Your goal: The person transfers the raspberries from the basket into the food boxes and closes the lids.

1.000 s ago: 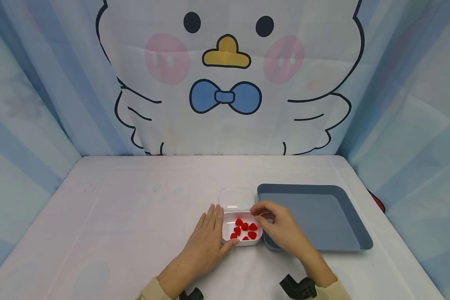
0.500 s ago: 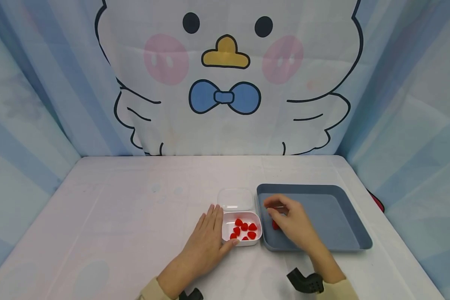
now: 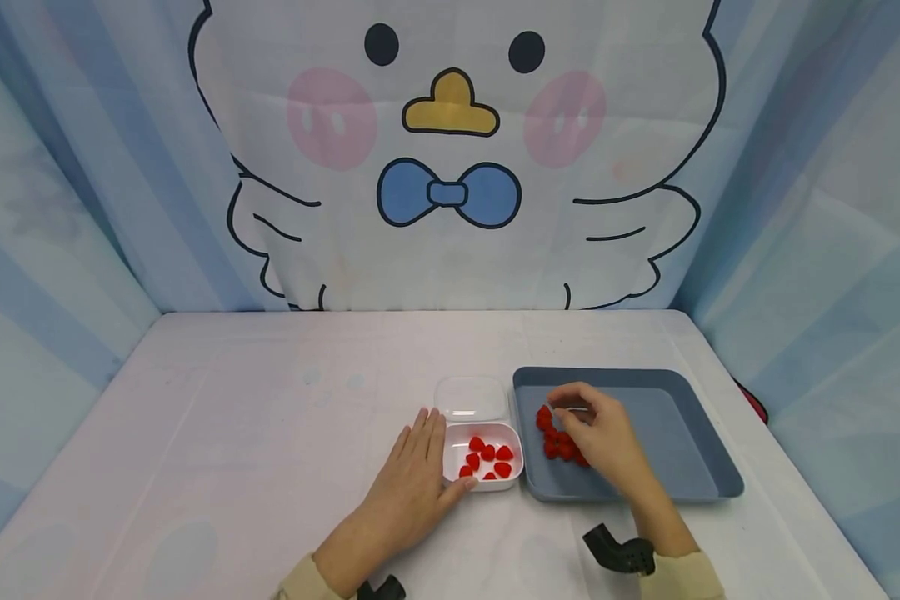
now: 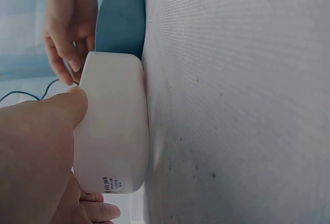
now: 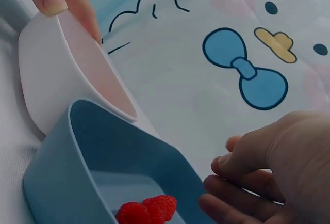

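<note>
In the head view, a small white plastic box (image 3: 483, 486) with its clear lid (image 3: 471, 397) folded back has several red raspberries (image 3: 488, 452) in it. My left hand (image 3: 405, 492) rests against the box, fingers straight along its left side and thumb at the front rim. Right of it, a blue-grey tray (image 3: 667, 421) contains a cluster of raspberries (image 3: 566, 448). Over the tray's left part hovers my right hand (image 3: 600, 433), fingers loosely bent. The right wrist view shows nothing between its fingertips, above the berries (image 5: 147, 211); part of the cluster is hidden under it.
The tray stands close against the box's right side. A white cloth covers the table (image 3: 232, 433). At the back hangs a printed curtain (image 3: 450, 258), with blue-striped curtains at both sides. Each wrist wears a black camera mount (image 3: 621, 554).
My right hand has moved right, from the box's right edge to above the tray, uncovering the raspberries there. The left hand and the berries in the box have stayed put.
</note>
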Demonstrator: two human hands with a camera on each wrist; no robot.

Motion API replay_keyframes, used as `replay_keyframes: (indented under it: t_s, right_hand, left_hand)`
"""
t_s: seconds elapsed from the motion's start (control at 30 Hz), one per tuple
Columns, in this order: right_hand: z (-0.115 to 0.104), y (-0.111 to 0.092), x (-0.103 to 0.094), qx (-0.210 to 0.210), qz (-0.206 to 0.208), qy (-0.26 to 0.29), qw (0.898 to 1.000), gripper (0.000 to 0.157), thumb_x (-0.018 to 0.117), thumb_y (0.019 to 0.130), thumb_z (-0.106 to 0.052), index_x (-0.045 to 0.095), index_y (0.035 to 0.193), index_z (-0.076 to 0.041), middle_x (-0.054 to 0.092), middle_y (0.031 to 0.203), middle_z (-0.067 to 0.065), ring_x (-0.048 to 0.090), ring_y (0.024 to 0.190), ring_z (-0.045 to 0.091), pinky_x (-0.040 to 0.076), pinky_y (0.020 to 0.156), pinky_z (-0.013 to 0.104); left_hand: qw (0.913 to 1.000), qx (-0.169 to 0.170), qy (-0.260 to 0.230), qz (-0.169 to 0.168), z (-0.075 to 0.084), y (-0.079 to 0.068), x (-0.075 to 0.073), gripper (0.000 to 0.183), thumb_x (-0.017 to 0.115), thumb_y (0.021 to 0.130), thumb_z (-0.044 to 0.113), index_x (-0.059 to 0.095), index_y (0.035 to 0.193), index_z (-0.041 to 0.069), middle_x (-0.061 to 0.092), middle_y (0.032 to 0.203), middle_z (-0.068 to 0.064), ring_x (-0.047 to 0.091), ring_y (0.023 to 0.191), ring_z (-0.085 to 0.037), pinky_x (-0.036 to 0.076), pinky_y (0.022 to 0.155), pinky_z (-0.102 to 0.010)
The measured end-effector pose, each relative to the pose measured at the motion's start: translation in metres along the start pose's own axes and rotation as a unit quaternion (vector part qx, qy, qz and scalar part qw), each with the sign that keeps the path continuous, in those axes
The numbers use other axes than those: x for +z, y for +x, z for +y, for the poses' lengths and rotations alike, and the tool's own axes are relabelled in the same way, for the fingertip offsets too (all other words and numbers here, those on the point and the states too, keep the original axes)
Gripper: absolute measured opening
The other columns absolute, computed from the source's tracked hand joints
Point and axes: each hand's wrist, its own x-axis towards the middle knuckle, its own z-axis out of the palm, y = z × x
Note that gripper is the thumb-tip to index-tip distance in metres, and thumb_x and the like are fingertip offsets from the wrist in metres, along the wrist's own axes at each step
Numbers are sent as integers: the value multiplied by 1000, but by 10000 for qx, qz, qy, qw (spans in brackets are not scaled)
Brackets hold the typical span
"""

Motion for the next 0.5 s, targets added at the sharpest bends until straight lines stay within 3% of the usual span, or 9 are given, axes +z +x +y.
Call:
replay_keyframes:
  t_s: [0.5]
  right_hand:
    - [19, 10, 17, 171, 62, -184, 9997, 20, 63, 93, -2, 68, 113, -3, 70, 111, 14, 68, 103, 28, 57, 91, 45]
  left_hand:
    - [10000, -10, -31, -14, -1, 1, -1, 91, 53, 94, 60, 24, 154, -2, 28, 162, -18, 20, 153, -35, 22, 123, -53]
